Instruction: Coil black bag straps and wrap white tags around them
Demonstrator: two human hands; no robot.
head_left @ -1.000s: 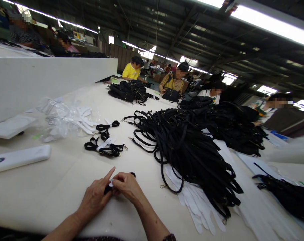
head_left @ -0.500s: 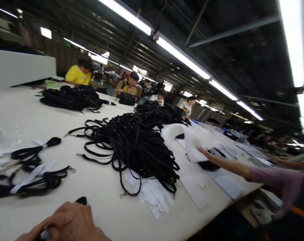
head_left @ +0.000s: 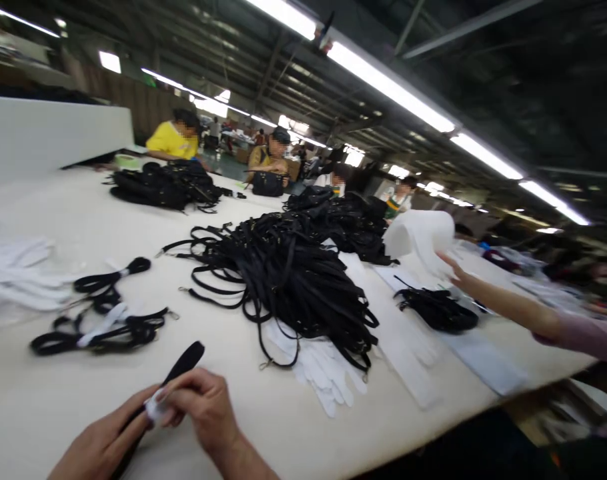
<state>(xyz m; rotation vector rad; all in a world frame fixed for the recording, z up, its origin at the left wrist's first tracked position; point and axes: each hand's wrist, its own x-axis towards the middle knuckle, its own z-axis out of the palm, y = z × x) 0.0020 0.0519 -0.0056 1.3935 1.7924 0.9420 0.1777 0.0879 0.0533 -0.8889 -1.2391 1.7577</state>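
Black strap (head_left: 186, 359): over tabletop (head_left: 293, 437), between left hand (head_left: 101, 433) fingers; right hand (head_left: 206, 407) fingertips pinch white band (head_left: 156, 407) on it. Strap pile (head_left: 293, 280) apart, tabletop edge slants rightward. White strips (head_left: 18, 273) left; bagging unclear.

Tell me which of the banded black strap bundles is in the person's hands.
The lowest black bundle in the picture: the left hand grips it, and the right hand pinches its white band. The other banded bundles lie on the table, untouched.
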